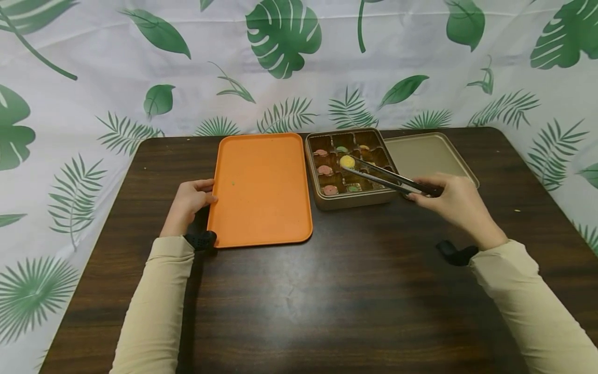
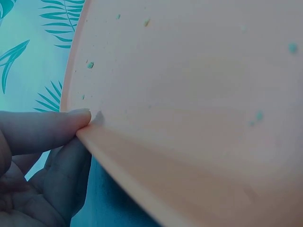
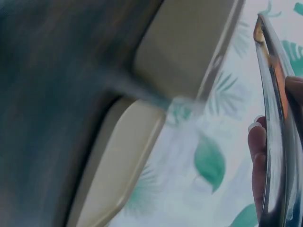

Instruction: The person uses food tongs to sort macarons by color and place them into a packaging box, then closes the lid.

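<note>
My right hand (image 1: 455,200) grips metal tongs (image 1: 383,177) whose tips pinch a round yellow sweet (image 1: 347,161) just above a gold compartment box (image 1: 348,200). Several pink and green sweets lie in the box's cells. In the right wrist view the tongs (image 3: 274,118) run beside my fingers (image 3: 258,161). My left hand (image 1: 189,200) holds the left rim of an orange tray (image 1: 261,187); in the left wrist view the thumb (image 2: 47,130) presses the tray's edge (image 2: 189,94) with the other fingers under it.
The box's gold lid (image 1: 427,156) lies flat to the right of the box. A dark wooden table (image 1: 327,291) carries everything. A white cloth with green leaves (image 1: 280,62) hangs behind. Small crumbs dot the tray.
</note>
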`<action>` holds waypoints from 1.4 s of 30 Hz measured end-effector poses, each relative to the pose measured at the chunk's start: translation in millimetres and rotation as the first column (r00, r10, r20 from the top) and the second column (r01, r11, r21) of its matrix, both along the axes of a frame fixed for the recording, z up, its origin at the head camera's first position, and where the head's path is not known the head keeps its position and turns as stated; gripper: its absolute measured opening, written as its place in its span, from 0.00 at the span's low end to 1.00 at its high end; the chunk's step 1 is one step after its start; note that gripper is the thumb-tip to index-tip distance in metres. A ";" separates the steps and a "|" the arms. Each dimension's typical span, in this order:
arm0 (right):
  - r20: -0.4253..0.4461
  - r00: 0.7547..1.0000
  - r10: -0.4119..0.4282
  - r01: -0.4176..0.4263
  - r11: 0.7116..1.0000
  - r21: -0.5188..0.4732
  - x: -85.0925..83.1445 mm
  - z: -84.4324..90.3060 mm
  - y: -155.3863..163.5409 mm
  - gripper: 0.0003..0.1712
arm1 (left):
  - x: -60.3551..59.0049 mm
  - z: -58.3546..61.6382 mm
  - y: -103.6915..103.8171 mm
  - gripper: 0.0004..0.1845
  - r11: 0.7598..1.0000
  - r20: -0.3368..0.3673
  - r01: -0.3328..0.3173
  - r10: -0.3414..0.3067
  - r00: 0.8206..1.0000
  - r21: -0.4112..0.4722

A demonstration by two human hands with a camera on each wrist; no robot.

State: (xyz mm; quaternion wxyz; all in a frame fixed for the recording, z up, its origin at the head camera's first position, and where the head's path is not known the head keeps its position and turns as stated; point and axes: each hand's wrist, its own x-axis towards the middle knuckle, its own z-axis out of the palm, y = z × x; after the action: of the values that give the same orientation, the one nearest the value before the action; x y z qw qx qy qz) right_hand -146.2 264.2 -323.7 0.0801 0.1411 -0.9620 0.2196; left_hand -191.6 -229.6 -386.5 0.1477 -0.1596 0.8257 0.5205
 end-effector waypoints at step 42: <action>0.091 0.988 -0.126 0.125 0.992 0.021 25.0 -12.9 70.8 0.27 | 0.8 1.8 2.7 0.32 1.000 0.006 -0.003 0.003 1.000 -0.003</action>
State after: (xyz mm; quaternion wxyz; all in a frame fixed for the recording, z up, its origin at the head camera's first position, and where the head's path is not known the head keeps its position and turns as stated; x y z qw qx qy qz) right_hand -121.2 335.1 -336.6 0.0481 0.0706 -0.9733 0.2128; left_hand -190.8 -226.9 -384.6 0.1490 -0.1624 0.8257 0.5193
